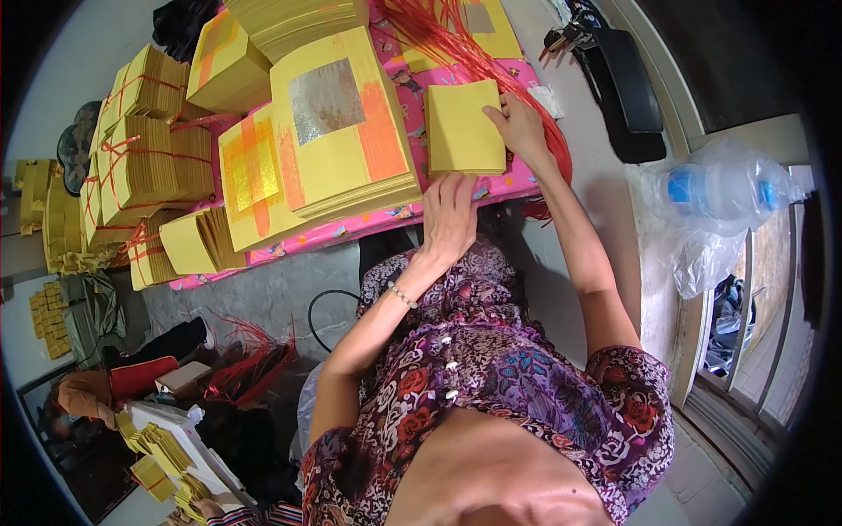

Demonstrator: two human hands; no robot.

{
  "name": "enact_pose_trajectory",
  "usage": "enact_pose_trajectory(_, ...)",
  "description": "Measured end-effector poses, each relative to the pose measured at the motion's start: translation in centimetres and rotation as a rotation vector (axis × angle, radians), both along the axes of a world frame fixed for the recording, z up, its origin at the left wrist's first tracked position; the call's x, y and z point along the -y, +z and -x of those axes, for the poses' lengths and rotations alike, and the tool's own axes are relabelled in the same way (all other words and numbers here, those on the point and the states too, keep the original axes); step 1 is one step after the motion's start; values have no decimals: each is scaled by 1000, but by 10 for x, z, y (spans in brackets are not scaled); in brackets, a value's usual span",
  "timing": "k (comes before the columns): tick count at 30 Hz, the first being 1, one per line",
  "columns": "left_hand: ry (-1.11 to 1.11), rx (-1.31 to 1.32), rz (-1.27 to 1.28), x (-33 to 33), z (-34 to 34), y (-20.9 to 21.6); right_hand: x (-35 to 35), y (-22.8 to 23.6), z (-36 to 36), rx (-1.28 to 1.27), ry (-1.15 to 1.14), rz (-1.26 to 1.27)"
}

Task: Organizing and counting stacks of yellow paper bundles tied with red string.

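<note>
A small stack of yellow paper sheets (465,131) lies on the pink patterned tabletop cover (399,131) in front of me. My right hand (521,130) grips the stack's right edge, with the thumb on top and the other fingers mostly hidden at the side. My left hand (450,219) is at the near edge, its fingers stretched out against the paper. Just left of the stack stands a thick pile of yellow paper (294,171) with a silver square and orange bands on its top sheet. Red strings (553,145) run past the right hand.
At the left are bundles tied with red string (158,171) and a gold-square sheet pile (250,180). Keys (570,37) lie at the far right; a plastic-wrapped bottle (719,188) is by the door. At lower left, another person's striped sleeve (263,515) shows near yellow bundles.
</note>
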State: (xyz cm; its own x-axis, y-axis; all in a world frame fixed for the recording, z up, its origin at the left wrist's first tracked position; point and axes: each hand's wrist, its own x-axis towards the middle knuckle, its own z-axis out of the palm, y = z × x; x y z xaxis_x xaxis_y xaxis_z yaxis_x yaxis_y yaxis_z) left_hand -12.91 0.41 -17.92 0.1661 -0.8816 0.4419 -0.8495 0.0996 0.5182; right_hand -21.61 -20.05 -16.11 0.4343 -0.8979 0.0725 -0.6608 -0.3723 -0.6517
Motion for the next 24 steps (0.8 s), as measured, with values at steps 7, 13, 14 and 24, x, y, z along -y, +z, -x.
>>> enact_pose_trajectory(7,-31,113,-83,14,-3,8,-5,1,-2,-49,-20,18)
enact_pose_trajectory(13,-40,175,-136,11,-4,4,-15,12,-4,-42,-21,133)
enact_pose_trajectory(14,-43,191,-142,10,-3,4,-18,14,-4,-23,-51,271)
enact_pose_trajectory(24,-50,164,-142,11,-2,-1,-22,-12,-3,-170,145,424)
